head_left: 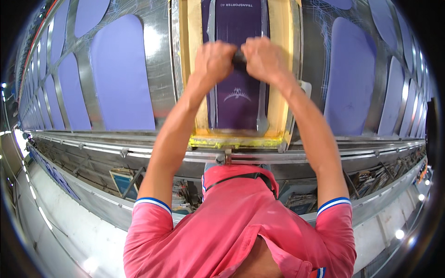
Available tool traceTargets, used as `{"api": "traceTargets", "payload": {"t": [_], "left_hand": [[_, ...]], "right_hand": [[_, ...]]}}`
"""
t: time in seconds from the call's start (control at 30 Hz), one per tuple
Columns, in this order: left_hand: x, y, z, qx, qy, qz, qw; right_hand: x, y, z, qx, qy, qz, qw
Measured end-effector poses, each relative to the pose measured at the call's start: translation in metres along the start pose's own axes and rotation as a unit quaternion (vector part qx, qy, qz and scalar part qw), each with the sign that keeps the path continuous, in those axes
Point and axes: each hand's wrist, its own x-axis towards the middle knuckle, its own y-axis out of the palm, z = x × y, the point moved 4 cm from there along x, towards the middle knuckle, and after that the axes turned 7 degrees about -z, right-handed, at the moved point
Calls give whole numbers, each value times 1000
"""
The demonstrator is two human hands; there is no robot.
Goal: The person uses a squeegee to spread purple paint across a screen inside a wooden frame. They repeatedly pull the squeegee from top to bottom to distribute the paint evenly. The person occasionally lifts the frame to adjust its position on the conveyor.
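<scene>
Across the view stretched a glossy metal worktable [161, 88], a yellowed screen-printing frame [280, 104] lying at its near edge. Smooth, round-cornered lavender panels [121, 76] flanked it, seemingly spaced to suit its width. Inside sat flat, dark-purple mesh [236, 113]. Over it, the left hand [215, 60] and right hand [263, 58], just apart, were closed on a dark bar [239, 57] (probably a squeegee, mostly hidden), paired perhaps for even pressure.

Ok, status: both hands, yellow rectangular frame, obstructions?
Left hand, right hand gripping dark, mostly hidden tool. Yellow rectangular frame around dark purple panel. Hands obscure part of panel.
</scene>
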Motion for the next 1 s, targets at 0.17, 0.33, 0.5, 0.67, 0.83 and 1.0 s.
{"api": "traceTargets", "payload": {"t": [0.17, 0.33, 0.5, 0.67, 0.83, 1.0], "left_hand": [[-155, 13, -61, -37, -39, 61, 997], [-194, 16, -72, -50, -40, 94, 993], [-59, 1, -17, 6, -8, 80, 997], [120, -9, 49, 96, -20, 42, 994], [233, -20, 76, 106, 9, -19, 994], [220, -8, 80, 108, 30, -47, 993]], "right_hand": [[-142, 23, 80, 44, 8, 51, 998], [-181, 32, 105, 52, 35, 66, 996], [-56, 2, 39, 25, 64, 58, 996], [107, -10, -64, -39, 84, 72, 993], [208, -24, -130, -64, 48, 35, 996], [194, -4, -134, -82, 48, 42, 995]]}}
